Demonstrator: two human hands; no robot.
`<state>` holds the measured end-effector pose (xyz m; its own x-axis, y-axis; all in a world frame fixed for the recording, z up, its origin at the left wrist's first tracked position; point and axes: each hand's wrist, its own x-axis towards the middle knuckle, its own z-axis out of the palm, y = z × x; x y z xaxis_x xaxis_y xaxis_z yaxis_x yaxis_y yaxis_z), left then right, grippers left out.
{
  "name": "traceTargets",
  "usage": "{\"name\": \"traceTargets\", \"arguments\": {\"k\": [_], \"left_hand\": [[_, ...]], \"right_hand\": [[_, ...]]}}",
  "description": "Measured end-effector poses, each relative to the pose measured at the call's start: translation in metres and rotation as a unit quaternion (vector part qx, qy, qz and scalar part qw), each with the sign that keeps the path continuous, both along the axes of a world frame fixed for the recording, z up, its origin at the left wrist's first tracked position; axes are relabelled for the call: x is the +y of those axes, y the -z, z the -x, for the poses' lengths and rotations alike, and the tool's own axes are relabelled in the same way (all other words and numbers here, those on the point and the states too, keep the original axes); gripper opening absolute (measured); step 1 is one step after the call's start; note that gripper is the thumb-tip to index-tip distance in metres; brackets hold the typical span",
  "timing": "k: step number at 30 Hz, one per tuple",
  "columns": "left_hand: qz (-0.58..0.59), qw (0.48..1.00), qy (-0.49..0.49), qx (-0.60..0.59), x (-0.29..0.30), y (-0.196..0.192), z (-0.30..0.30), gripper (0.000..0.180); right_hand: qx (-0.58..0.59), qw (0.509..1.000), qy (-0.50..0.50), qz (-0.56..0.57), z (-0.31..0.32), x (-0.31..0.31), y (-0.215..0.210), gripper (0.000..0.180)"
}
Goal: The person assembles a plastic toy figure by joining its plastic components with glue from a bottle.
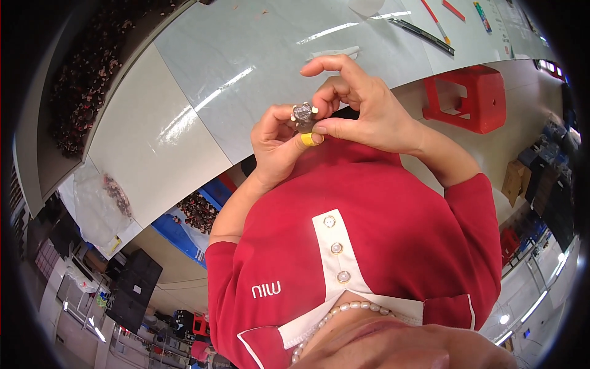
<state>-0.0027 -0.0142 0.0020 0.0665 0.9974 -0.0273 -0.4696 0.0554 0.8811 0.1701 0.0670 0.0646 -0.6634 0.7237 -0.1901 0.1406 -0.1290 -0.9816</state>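
**Small dark piece pinched between both hands, chest-high**

- The left hand [279, 140] is curling up from below, its fingertips closing on the underside and left edge of the small dark piece [302, 113].
- The right hand [367, 114] is coming in from the right. Its thumb and a bent finger are nipping the piece's right edge, while the index finger is arching clear above and touching nothing.
- The piece is sitting just above the left fingertips and just left of the right ones, with both hands touching it. It looks roundish, and I cannot tell its long axis.
- A yellow fingertip cover [309, 139] is showing just under the piece. I cannot tell which hand is wearing it.
- The hands are hovering over the red shirt [393, 234], at the near edge of the pale tabletop [246, 61].
- A red stool [470, 98] is standing well apart on the right.
- A heap of dark pieces [80, 92] is lying far to the left.
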Motion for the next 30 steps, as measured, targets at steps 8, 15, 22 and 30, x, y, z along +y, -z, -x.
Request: {"name": "traceTargets", "arguments": {"k": [8,15,22,30], "left_hand": [[-0.007,0.999,-0.013,-0.04,-0.003,0.002,-0.004,0.031],[0.04,0.996,0.006,-0.075,-0.001,-0.002,-0.001,0.036],[0.059,0.989,0.042,-0.13,0.003,-0.002,0.001,0.04],[0.071,0.983,0.023,-0.165,0.0,-0.005,-0.001,0.04]], "right_hand": [[0.015,0.999,-0.011,-0.041,0.0,-0.002,0.004,0.054],[0.034,0.995,0.052,-0.082,0.004,-0.01,0.012,0.047],[0.031,0.993,0.064,-0.094,0.004,-0.017,0.015,0.051],[0.056,0.983,0.12,-0.126,0.012,-0.024,0.023,0.047]]}}
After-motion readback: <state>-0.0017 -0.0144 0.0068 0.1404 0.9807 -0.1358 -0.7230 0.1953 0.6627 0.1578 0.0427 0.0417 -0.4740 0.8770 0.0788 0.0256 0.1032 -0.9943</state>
